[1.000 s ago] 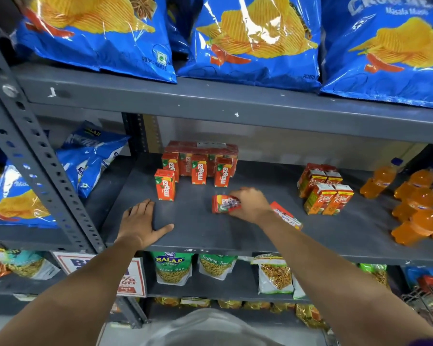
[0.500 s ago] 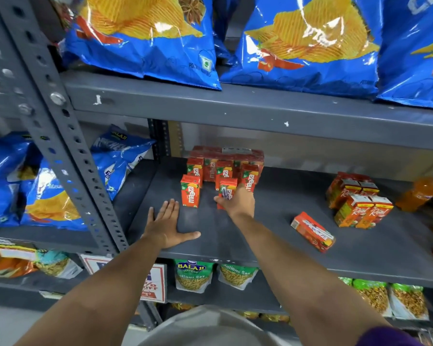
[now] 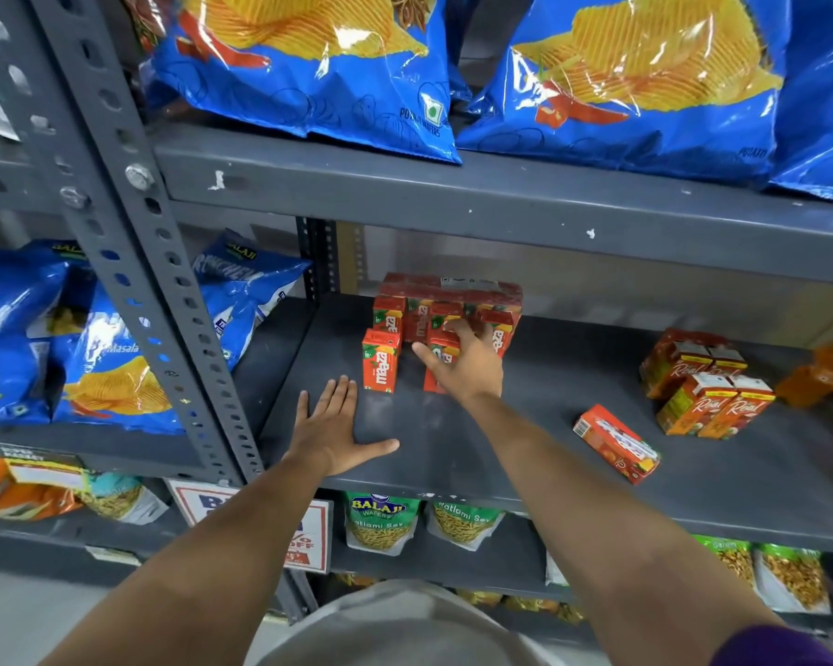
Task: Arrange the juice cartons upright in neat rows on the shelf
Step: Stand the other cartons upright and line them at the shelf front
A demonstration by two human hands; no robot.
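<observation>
Several small red-orange Maaza juice cartons stand upright near the back left of the grey shelf [image 3: 539, 478]. My right hand [image 3: 465, 365] is wrapped over one upright carton [image 3: 437, 362] in the front row, right of another upright Maaza carton [image 3: 381, 360]. Behind them sits a shrink-wrapped pack of cartons [image 3: 453, 293]. One carton [image 3: 615, 443] lies flat on its side further right. My left hand [image 3: 335, 427] rests flat on the shelf, fingers spread, holding nothing.
Upright Real juice cartons [image 3: 703, 382] and orange drink bottles [image 3: 818, 372] stand at the right. Blue chip bags [image 3: 309, 64] fill the shelf above and the left bay [image 3: 92, 358]. A slotted steel upright [image 3: 131, 262] divides the bays. Snack packets [image 3: 381, 521] hang below.
My right hand lifted the carton that lay flat mid-shelf, carried it back and left, and now holds it upright in the front row. The left hand stayed put.
</observation>
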